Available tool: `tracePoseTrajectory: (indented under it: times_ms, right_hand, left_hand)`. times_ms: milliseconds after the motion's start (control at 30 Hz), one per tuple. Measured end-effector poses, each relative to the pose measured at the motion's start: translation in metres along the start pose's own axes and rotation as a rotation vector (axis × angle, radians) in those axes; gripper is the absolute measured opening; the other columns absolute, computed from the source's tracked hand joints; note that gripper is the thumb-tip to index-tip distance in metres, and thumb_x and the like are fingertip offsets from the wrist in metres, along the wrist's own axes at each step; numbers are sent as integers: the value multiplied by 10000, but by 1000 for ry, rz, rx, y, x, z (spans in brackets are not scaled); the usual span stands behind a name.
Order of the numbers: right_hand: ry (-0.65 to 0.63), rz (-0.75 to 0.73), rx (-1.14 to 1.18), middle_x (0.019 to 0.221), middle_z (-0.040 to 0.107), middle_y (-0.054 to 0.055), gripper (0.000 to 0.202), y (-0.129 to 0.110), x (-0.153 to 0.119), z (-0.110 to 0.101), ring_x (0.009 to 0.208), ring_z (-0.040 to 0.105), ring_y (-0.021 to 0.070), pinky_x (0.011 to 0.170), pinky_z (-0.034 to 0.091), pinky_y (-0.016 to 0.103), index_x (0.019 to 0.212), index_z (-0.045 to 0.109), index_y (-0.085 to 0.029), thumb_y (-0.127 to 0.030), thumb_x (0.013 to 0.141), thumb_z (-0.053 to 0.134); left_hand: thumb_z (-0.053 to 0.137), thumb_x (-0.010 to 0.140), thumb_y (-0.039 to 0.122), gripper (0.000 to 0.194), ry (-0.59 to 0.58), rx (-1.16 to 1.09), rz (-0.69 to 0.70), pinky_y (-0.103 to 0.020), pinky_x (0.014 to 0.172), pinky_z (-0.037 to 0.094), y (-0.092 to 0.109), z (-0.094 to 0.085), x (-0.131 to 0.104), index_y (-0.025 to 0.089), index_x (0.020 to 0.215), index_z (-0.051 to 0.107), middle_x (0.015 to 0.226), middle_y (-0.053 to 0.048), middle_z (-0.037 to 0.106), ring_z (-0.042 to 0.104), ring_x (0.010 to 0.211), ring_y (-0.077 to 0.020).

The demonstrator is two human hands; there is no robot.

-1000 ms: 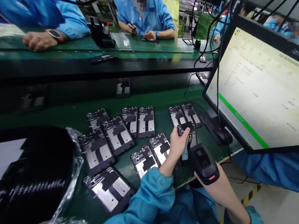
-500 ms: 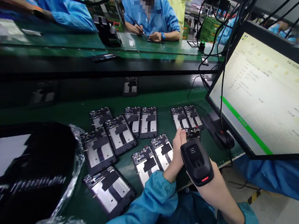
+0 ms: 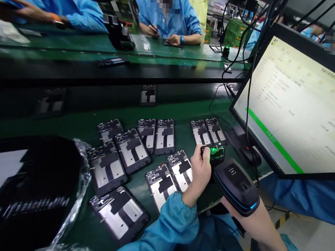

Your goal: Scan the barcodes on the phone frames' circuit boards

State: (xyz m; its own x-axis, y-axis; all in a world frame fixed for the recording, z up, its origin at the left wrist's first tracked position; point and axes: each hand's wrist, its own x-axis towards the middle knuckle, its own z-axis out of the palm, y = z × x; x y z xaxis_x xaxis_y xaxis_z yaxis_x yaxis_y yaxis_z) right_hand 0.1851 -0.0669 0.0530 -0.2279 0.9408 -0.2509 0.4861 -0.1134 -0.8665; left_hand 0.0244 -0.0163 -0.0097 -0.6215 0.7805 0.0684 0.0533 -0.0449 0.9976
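Light, small and bright green (image 3: 213, 151), is falling on the exposed circuit board of a flat black coverless phone (image 3: 219, 156), which the worker's bare left hand (image 3: 201, 167) is gripping by its left edge, thumb uppermost, over the near right part of the green-topped bench (image 3: 182, 109). The right hand (image 3: 228, 208) is clasping a rounded black plastic scanner with a glowing blue strip (image 3: 236, 186) from underneath, its fingers mostly hidden from me. The hands are working apart, the scanner sitting just to the right and near side of the phone; whether the phone is touching the bench, I cannot tell.

To my eye, good aiming is calling for a still left wrist, the board facing squarely into the beam, and that thumb resting clear of the lit patch. A gentle edge grip would be sparing the bare components. Similar phones with silver metal plates (image 3: 132, 150) are lying to the left, so the blue left sleeve (image 3: 172, 224) is needing some care, while a wide black-framed monitor (image 3: 294, 99) is showing PASS at right
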Motion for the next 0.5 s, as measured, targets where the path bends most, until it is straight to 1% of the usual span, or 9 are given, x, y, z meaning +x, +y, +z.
tracePoseTrajectory:
  times_ms: [67, 133, 200, 267, 333, 400, 500]
  right_hand:
    - [-31, 6, 11, 767, 736, 57, 327, 1, -3, -3, 799, 710, 280, 698, 607, 393, 902, 698, -206, -493, 755, 756]
    - [-29, 10, 22, 705, 712, 41, 299, 2, -7, -7, 777, 705, 276, 693, 607, 391, 858, 701, -220, -499, 761, 749]
    - [-6, 15, 23, 734, 721, 49, 296, 3, -11, -11, 799, 706, 283, 716, 608, 400, 875, 707, -229, -499, 760, 750]
    - [21, 19, 14, 820, 746, 71, 313, 4, -16, -16, 847, 708, 299, 762, 606, 418, 925, 712, -229, -487, 754, 759]
    - [30, -11, 8, 908, 758, 90, 315, 2, -20, -20, 888, 708, 307, 809, 596, 429, 974, 713, -221, -453, 765, 752]
    - [-19, -93, 22, 958, 755, 92, 279, -3, -23, -20, 893, 706, 296, 807, 594, 407, 1008, 706, -217, -378, 781, 733]
    - [-152, -200, 77, 938, 739, 61, 209, -13, -24, -16, 831, 691, 245, 746, 586, 334, 1015, 689, -226, -243, 808, 679]
  left_hand:
    - [459, 961, 345, 251, 7, 24, 23, -239, 597, 317, 1, 1, -2, 213, 748, 448, 655, 36, 448, 416, 600, -125]
    - [462, 959, 351, 249, 2, 25, 54, -242, 572, 304, 1, 3, -4, 216, 750, 456, 620, 43, 429, 399, 566, -123]
    - [451, 962, 352, 237, -10, 24, 95, -241, 564, 307, 2, 5, -6, 217, 769, 479, 608, 45, 432, 399, 551, -123]
    - [453, 959, 349, 215, -12, 43, 125, -238, 574, 328, 2, 7, -8, 217, 797, 505, 614, 42, 454, 421, 554, -123]
    - [490, 936, 348, 170, 7, 68, 139, -235, 594, 359, 0, 11, -9, 217, 834, 526, 639, 36, 501, 463, 572, -126]
    - [564, 885, 356, 140, 43, 89, 145, -234, 615, 389, -2, 17, -10, 219, 873, 542, 678, 27, 557, 514, 606, -132]
    - [659, 800, 373, 206, 84, 143, 89, -234, 616, 404, -4, 25, -12, 228, 893, 546, 685, 33, 589, 549, 609, -134]
